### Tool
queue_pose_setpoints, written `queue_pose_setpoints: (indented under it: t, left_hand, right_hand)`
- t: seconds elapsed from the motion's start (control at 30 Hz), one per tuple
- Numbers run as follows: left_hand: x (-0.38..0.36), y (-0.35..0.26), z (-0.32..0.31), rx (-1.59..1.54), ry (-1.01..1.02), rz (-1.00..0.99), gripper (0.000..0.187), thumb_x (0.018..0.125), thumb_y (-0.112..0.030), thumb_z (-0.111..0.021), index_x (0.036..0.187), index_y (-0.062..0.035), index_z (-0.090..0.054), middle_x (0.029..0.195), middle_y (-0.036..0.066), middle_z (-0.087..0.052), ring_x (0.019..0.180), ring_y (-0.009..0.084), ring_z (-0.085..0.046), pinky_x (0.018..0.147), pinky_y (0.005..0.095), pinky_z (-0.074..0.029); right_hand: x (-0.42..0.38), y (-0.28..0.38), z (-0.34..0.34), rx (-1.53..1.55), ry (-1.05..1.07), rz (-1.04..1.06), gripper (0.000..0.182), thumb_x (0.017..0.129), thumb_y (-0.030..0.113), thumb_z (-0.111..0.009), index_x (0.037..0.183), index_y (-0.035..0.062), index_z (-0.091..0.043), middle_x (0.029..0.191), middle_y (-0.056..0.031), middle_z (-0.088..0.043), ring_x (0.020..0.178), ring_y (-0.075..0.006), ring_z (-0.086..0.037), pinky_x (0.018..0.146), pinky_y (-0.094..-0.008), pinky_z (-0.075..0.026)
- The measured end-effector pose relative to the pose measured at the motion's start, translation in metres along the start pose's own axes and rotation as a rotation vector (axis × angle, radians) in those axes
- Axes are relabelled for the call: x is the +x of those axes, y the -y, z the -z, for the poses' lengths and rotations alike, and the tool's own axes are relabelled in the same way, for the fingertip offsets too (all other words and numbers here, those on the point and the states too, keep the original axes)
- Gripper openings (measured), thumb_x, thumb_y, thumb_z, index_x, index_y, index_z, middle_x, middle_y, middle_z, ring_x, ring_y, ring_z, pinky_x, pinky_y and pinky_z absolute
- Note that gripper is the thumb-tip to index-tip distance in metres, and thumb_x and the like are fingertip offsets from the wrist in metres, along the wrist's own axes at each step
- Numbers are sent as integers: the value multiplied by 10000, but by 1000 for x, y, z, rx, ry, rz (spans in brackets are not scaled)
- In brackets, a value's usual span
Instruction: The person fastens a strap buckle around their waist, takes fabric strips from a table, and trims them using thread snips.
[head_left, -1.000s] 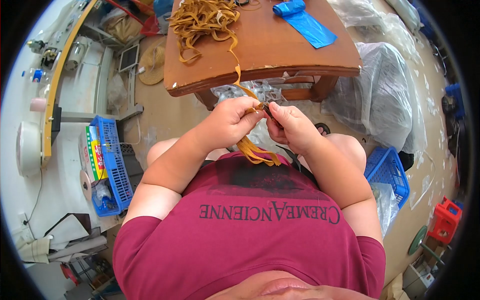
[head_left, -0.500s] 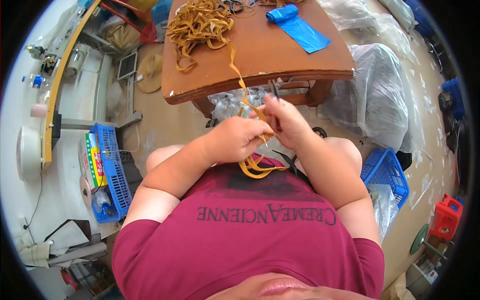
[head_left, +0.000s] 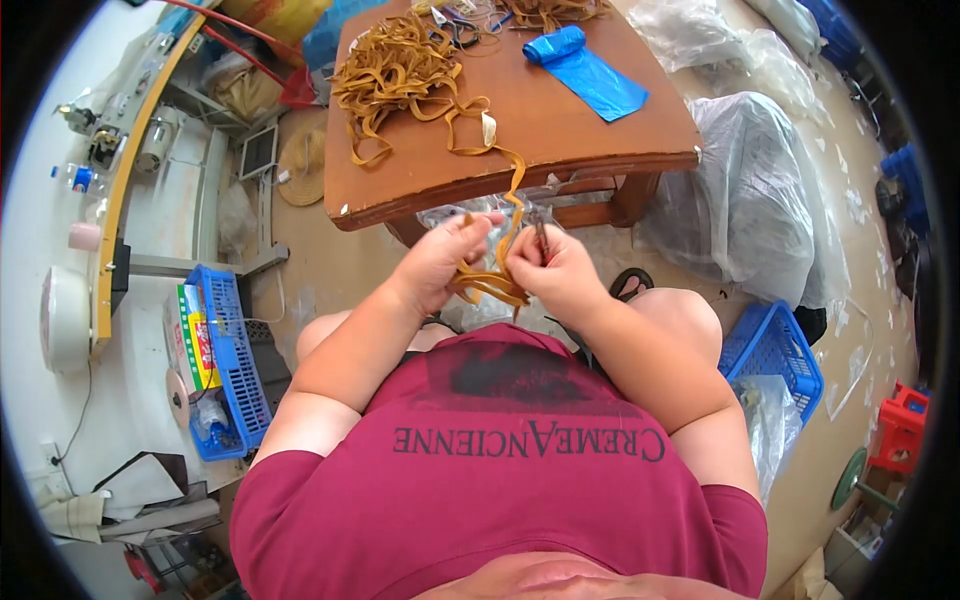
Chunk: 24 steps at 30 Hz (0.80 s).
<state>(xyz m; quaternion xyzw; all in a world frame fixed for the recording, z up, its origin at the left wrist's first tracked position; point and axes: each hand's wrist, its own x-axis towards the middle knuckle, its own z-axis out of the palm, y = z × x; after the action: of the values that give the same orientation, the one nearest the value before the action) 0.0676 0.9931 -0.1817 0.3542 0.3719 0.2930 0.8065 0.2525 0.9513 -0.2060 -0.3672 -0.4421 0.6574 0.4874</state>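
Note:
In the head view my left hand [head_left: 440, 265] is closed around a mustard-yellow ribbon [head_left: 514, 180], and a short end sticks up by the thumb. Beside it, my right hand [head_left: 552, 268] pinches the same ribbon. A slim dark tool with narrow tips [head_left: 541, 238], like small snips, is also in the right hand, its lower part hidden by the fingers. Loops of ribbon hang between both hands above my lap. From there the ribbon runs up over the table edge, past a pale tag [head_left: 488, 128], to a tangled heap of ribbon [head_left: 400, 70].
On the brown wooden table [head_left: 560, 140] lie a blue plastic roll [head_left: 590, 75], dark-handled scissors [head_left: 462, 35] and more ribbon at the back. Blue baskets [head_left: 232, 370] stand at left and right. Plastic-covered goods [head_left: 740, 190] sit right of the table.
My hands have moved apart, the left one leftward and turned palm up. The right hand has come lower, onto the ribbon. More ribbon, with a pale tag, now lies along the table edge.

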Motion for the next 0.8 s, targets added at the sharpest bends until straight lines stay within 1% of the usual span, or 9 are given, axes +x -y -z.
queue_pose_setpoints:
  t: [0.07,0.1,0.23,0.47,0.53,0.67,0.7,0.77,0.8]
  left_hand:
    - [0,7,-21,-111,45,66,341,919,-266,-571,1149,-22,-508,858,33,-605,773,103,-589,711,234,-484]
    - [5,12,-14,-63,214,52,313,913,-227,-577,1142,-27,-504,903,54,-621,824,127,-614,752,253,-502]
    - [-1,8,-11,-89,174,11,329,910,-128,-562,1202,-13,-461,959,75,-614,861,156,-621,793,279,-507]
    - [0,16,-3,504,-37,-244,218,939,-60,-484,1152,-18,-507,989,62,-586,889,124,-575,823,256,-462]
    - [-4,10,0,760,-123,-407,194,948,-56,-466,1130,-22,-526,983,47,-577,897,108,-551,829,242,-442]
    - [-15,-10,-1,954,-10,-505,241,928,-76,-519,1161,-17,-506,969,29,-554,854,85,-510,792,242,-429]
    - [-16,-9,-2,932,-25,-562,280,919,-81,-538,1183,-10,-481,973,31,-553,853,85,-510,787,242,-427]
    - [-17,-7,-6,890,-55,-682,371,899,-91,-576,1227,3,-431,983,35,-550,851,87,-509,777,241,-424]
    - [-20,-9,-8,847,-35,-614,405,892,-93,-587,1240,8,-408,994,41,-553,864,88,-513,781,240,-422]
  right_hand:
    - [1,-12,-1,-117,47,68,305,811,-7,-598,667,102,-352,703,28,-456,652,-57,-402,573,-224,-364]
    - [1,-15,-2,-162,60,85,301,813,0,-602,667,101,-358,701,32,-451,653,-53,-395,575,-223,-367]
    - [-4,-10,-7,-238,41,46,304,785,36,-629,639,77,-365,619,23,-407,606,-70,-368,544,-255,-376]
    - [-1,-10,-8,-271,-29,-21,322,805,125,-675,631,65,-410,582,-2,-443,548,-76,-412,486,-273,-386]
    - [0,1,-7,-124,-55,-145,319,877,210,-611,657,73,-424,604,-15,-481,513,-95,-451,445,-268,-392]
    - [3,10,6,200,62,-266,467,927,466,-496,667,79,-463,539,-22,-468,428,-126,-456,403,-272,-389]
    - [1,13,6,230,98,-364,548,933,551,-400,680,72,-476,509,-15,-413,407,-123,-394,383,-256,-324]
    - [-1,20,4,355,188,-513,558,937,550,-390,686,61,-484,499,-8,-377,399,-116,-351,376,-257,-287]
    - [-2,22,3,419,232,-589,563,939,549,-385,689,56,-489,495,-4,-359,395,-112,-330,373,-257,-269]
